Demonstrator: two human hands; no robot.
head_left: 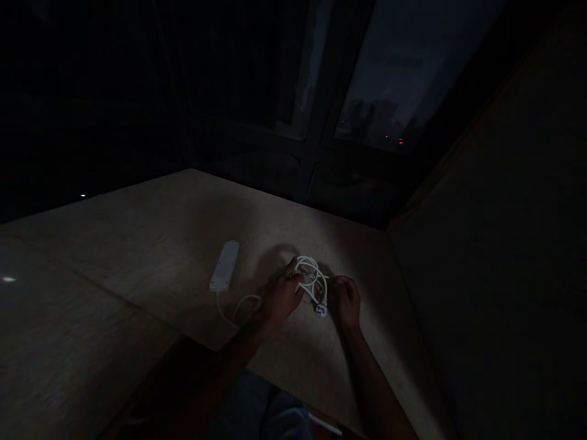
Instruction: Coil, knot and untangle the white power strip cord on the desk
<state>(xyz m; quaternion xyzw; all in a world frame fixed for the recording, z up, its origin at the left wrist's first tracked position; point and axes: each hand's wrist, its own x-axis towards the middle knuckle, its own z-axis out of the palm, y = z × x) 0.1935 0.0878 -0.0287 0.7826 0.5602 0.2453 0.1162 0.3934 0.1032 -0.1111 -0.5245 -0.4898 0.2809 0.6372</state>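
My left hand (283, 297) is closed around one side of a loosely coiled white power cord (312, 267). A plug (321, 310) hangs at the lower end of the coil. My right hand (347, 299) is just right of the coil, its fingers curled in; whether they pinch anything is too dark to make out. The cord's other end runs behind my left forearm to a white power strip (224, 266), which lies on the pale surface to the left, its plain side up.
The pale tabletop (137, 244) has a seam across its left part. Dark window frames (314, 140) stand along the back, and a wall (495, 256) bounds the right. My clothed lap (270, 406) shows below the near edge. The room is very dim.
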